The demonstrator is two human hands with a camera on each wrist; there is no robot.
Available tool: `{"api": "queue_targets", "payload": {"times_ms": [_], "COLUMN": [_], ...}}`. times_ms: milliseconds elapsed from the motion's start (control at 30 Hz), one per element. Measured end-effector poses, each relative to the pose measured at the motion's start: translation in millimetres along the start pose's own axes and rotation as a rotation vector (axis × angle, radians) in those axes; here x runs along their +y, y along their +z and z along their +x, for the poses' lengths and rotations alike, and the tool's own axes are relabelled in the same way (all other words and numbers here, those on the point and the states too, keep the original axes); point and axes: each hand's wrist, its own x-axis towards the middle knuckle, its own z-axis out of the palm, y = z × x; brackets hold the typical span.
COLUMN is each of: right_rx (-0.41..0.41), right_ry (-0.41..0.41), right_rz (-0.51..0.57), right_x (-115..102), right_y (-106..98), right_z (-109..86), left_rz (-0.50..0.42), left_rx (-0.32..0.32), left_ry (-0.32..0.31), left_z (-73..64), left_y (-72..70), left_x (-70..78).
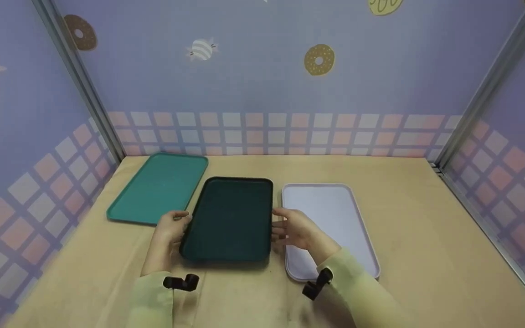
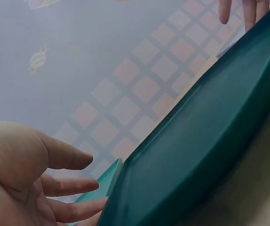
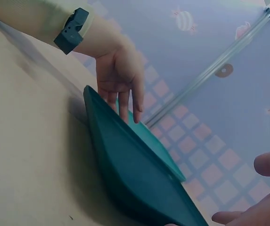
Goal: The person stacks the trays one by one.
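A dark green rectangular tray (image 1: 230, 218) lies between the two hands in the head view, overlapping the gap between two other trays. At its left edge is the left hand (image 1: 171, 229); the left wrist view shows the fingers fairly straight, fingertips (image 2: 102, 203) right at the rim and the thumb apart from it. The right hand (image 1: 301, 230) is at the opposite edge, fingers loosely extended along the side. Part of that hand (image 3: 262, 202) appears in the right wrist view, its thumb off the tray. A shadow shows under the dark green tray's near edge.
A lighter teal tray (image 1: 160, 189) lies at the back left of the tan-covered table (image 1: 408, 205). On the right lies a pale lavender tray (image 1: 331, 205), partly behind the right hand and forearm. Patterned walls (image 1: 253, 82) with metal corner posts (image 1: 486, 82) enclose the table.
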Motion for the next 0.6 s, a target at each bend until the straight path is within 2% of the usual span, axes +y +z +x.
{"api": "queue_targets", "payload": {"times_ms": [167, 300, 433, 600], "right_rx": [0.056, 0.047, 0.038, 0.056], "right_ry": [-0.004, -0.043, -0.058, -0.051], "right_rz": [0.005, -0.006, -0.045, -0.120], "right_x": [-1.1, 0.6, 2.2, 2.7], "right_y": [-2.1, -5.8, -11.1, -16.4], "right_z": [3.5, 6.6, 9.0, 11.2], "left_rz": [-0.113, -0.161, -0.218, -0.373], "left_rx": [-0.012, -0.044, -0.113, -0.216], "left_ry": [-0.049, -0.069, -0.057, -0.034], "left_z": [0.5, 1.9, 3.4, 5.6], "left_y": [-7.5, -11.1, -14.1, -17.4], "left_x": [-4.5, -10.5, -16.6, -21.4]}}
